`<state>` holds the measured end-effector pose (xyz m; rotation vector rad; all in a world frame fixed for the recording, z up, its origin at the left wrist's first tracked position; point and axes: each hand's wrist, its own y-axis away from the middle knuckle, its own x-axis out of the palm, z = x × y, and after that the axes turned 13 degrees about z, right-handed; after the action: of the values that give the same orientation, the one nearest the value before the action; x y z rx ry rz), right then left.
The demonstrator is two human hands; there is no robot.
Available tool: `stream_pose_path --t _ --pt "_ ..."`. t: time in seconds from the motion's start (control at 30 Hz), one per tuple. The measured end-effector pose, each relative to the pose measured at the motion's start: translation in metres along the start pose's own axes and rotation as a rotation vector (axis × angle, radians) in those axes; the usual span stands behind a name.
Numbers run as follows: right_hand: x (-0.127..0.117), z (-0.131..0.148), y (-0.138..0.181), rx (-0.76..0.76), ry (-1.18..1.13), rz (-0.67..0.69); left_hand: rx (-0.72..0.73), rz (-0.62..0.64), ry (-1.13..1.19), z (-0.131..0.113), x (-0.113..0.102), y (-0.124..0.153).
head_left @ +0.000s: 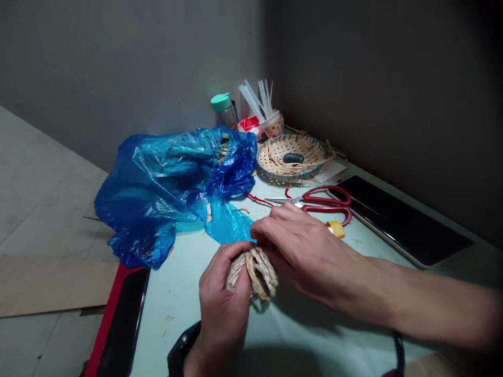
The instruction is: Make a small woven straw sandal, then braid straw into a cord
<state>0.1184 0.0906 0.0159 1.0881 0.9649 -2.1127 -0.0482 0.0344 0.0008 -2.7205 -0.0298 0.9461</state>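
A small piece of braided, straw-coloured cord [261, 272], coiled into a hollow shape, is held over the table near its front. My left hand [223, 293] is wrapped round its left side, thumb pressed on the front. At its upper right edge is my right hand [291, 235], fingers bent and pinched together. Whatever lies between those fingertips is hidden behind the hand. Just beyond my right hand lie red-handled scissors [326, 201], blades pointing left, and a short red string [259, 199].
A blue plastic bag [168, 178] covers the left back. Behind stand a woven basket [271, 157] holding a dark thread spool [293, 157], a cup of white sticks [274, 124] and a green-lidded jar [223, 108]. Dark phones [404, 220] lie right and left; a yellow object [336, 229] sits by the scissors.
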Motion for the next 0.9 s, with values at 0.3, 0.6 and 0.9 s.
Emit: stream_pose_path --t 0.3,0.6,0.9 --pt "0.008 0.004 0.005 -0.132 -0.002 -0.017 0.119 -0.031 -0.043 0.004 0.001 0.003" --pt "-0.004 0.001 0.006 -0.026 0.143 -0.137 0.227 0.060 0.013 0.001 -0.005 -0.001" --pt "-0.013 -0.004 0.019 -0.181 -0.142 0.063 0.314 0.042 0.053 0.003 -0.004 0.001"
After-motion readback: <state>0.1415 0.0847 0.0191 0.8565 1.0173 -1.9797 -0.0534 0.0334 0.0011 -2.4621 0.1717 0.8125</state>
